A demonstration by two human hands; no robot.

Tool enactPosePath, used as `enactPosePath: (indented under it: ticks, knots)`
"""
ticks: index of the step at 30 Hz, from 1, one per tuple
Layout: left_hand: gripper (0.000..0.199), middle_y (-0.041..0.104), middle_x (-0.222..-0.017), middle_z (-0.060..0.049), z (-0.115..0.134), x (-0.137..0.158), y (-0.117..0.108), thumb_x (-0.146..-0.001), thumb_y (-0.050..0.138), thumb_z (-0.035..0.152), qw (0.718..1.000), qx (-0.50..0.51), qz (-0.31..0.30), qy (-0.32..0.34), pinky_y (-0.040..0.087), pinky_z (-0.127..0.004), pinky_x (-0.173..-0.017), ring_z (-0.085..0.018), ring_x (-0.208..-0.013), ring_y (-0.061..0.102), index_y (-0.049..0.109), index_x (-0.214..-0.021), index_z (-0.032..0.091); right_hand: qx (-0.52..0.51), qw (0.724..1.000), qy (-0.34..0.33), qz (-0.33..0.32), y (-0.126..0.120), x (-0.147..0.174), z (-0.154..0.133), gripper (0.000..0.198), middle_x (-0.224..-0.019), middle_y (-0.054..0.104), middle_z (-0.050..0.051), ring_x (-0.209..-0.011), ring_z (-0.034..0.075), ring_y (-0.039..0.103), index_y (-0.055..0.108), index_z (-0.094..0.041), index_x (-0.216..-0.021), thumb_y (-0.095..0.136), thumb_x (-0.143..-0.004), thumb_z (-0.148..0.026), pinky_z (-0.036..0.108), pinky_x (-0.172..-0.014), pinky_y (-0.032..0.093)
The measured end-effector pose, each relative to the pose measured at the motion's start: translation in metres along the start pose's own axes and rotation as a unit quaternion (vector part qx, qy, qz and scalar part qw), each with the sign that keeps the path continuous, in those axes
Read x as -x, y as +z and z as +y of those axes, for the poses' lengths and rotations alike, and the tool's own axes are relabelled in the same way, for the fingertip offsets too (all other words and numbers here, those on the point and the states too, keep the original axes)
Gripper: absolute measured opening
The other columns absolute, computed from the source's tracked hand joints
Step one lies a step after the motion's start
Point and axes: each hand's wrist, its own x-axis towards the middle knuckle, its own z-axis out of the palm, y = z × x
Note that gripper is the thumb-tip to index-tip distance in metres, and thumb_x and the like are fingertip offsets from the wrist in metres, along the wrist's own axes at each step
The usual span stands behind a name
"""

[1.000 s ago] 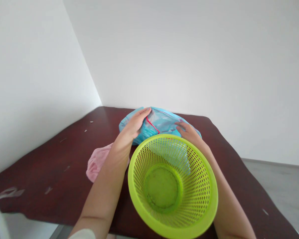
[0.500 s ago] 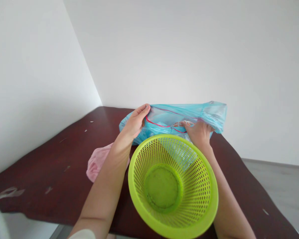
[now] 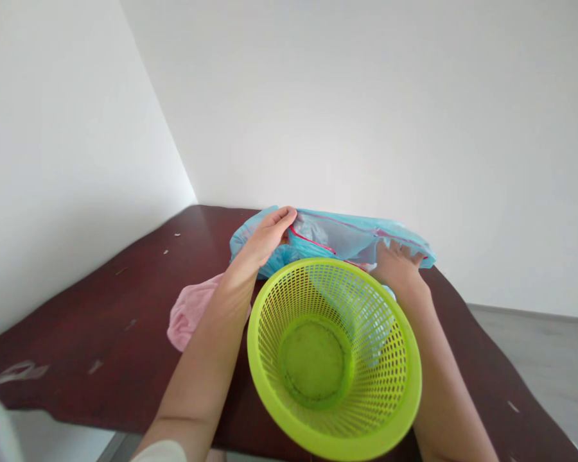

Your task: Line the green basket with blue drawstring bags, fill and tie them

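Note:
A translucent blue plastic bag (image 3: 313, 247) with a red-edged mouth lies at the far side of the table. My left hand (image 3: 266, 239) pinches the mouth's rim between thumb and fingers, holding it up. At the bag's right end, my right hand (image 3: 399, 266) reaches into the opening. Its fingers look spread, and the film partly covers their tips. Between my forearms is an empty green plastic colander (image 3: 313, 362), tilted toward me, hiding the bag's lower front. Beside my left forearm sits a crumpled pink cloth (image 3: 192, 311).
The dark red table covering (image 3: 110, 327) has ragged edges and several pale scuffs. White walls (image 3: 347, 109) rise behind and to the left. A grey floor (image 3: 534, 353) shows past the table's right side.
My right hand has moved slightly right and down, its fingers extending. The bag's raised right side has sunk and flattened, and the patterned item near my thumb no longer shows. The left hand keeps its pinch.

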Motion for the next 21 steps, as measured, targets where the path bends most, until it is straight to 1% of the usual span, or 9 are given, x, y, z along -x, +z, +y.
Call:
enactPosePath:
  ticks: [2,4,6,8,11,13,15,18,21]
  knots:
    - [0.040,0.063,-0.082,0.002,-0.001,-0.001,-0.001,-0.105,0.088,0.058,1.000,-0.014,-0.004,-0.012,0.051,-0.026,-0.059,-0.015,-0.066,0.060,0.069,-0.096,0.025,0.020,0.998,-0.036,-0.039,-0.004,0.010,-0.001,0.055,-0.175,0.054,0.034,-0.164,0.061,0.046,0.074,-0.014,-0.156,0.066,-0.110,-0.044,0.089,-0.130,0.028]
    - [0.041,0.062,-0.081,0.003,-0.001,-0.002,0.001,-0.105,0.087,0.060,0.999,-0.022,-0.010,-0.025,0.049,-0.025,-0.057,-0.014,-0.064,0.059,0.069,-0.096,0.024,0.027,0.994,-0.087,-0.051,-0.008,0.018,-0.003,0.043,-0.161,0.066,0.032,-0.157,0.058,0.054,0.083,-0.017,-0.138,0.058,-0.115,-0.042,0.086,-0.128,0.034]
    - [0.043,0.061,-0.080,0.003,-0.001,-0.001,0.003,-0.105,0.088,0.061,0.999,-0.025,-0.012,-0.031,0.048,-0.025,-0.055,-0.014,-0.062,0.058,0.068,-0.095,0.024,0.018,0.990,-0.132,-0.049,-0.010,0.024,-0.006,0.038,-0.143,0.075,0.028,-0.145,0.052,0.064,0.086,-0.019,-0.124,0.054,-0.117,-0.040,0.078,-0.124,0.043]
    - [0.043,0.061,-0.079,0.003,0.000,0.000,0.005,-0.104,0.090,0.060,0.999,-0.018,-0.009,-0.030,0.047,-0.025,-0.054,-0.013,-0.060,0.058,0.068,-0.094,0.024,-0.010,0.984,-0.172,-0.051,-0.009,0.026,-0.010,0.034,-0.140,0.077,0.024,-0.141,0.046,0.069,0.085,-0.023,-0.124,0.055,-0.117,-0.038,0.072,-0.124,0.048]
    - [0.042,0.062,-0.078,0.002,0.000,0.001,0.006,-0.102,0.092,0.058,1.000,0.001,-0.002,-0.029,0.048,-0.025,-0.054,-0.013,-0.060,0.059,0.070,-0.092,0.024,-0.071,0.970,-0.222,-0.073,0.000,0.025,-0.014,0.034,-0.151,0.077,0.018,-0.148,0.042,0.068,0.082,-0.032,-0.141,0.063,-0.114,-0.038,0.070,-0.127,0.051]
    - [0.041,0.064,-0.078,0.001,-0.001,0.001,0.006,-0.102,0.093,0.057,1.000,0.010,0.001,-0.029,0.049,-0.025,-0.054,-0.014,-0.061,0.061,0.071,-0.091,0.024,-0.107,0.967,-0.221,-0.065,0.012,0.025,-0.015,0.041,-0.156,0.076,0.016,-0.150,0.041,0.068,0.079,-0.036,-0.151,0.066,-0.112,-0.041,0.068,-0.127,0.052]
    - [0.041,0.064,-0.078,0.001,-0.002,0.000,0.005,-0.101,0.094,0.057,1.000,0.008,0.004,-0.028,0.049,-0.024,-0.053,-0.014,-0.061,0.061,0.072,-0.090,0.024,-0.131,0.973,-0.188,-0.038,0.024,0.025,-0.014,0.042,-0.152,0.079,0.016,-0.143,0.042,0.073,0.080,-0.037,-0.151,0.068,-0.111,-0.045,0.067,-0.124,0.055]
    - [0.041,0.068,-0.079,0.000,-0.003,-0.001,0.004,-0.102,0.093,0.059,1.000,-0.010,0.001,-0.027,0.051,-0.025,-0.054,-0.014,-0.061,0.063,0.075,-0.089,0.024,-0.152,0.977,-0.146,-0.021,0.039,0.025,-0.012,0.038,-0.142,0.083,0.016,-0.132,0.041,0.077,0.083,-0.036,-0.142,0.069,-0.109,-0.047,0.068,-0.118,0.058]
    - [0.039,0.070,-0.079,-0.002,-0.006,-0.002,0.004,-0.102,0.092,0.058,0.999,-0.020,-0.009,-0.035,0.053,-0.026,-0.056,-0.015,-0.062,0.065,0.077,-0.089,0.025,-0.202,0.971,-0.128,-0.005,0.048,0.019,-0.013,0.033,-0.136,0.084,0.016,-0.130,0.040,0.078,0.086,-0.031,-0.130,0.072,-0.104,-0.045,0.066,-0.117,0.059]
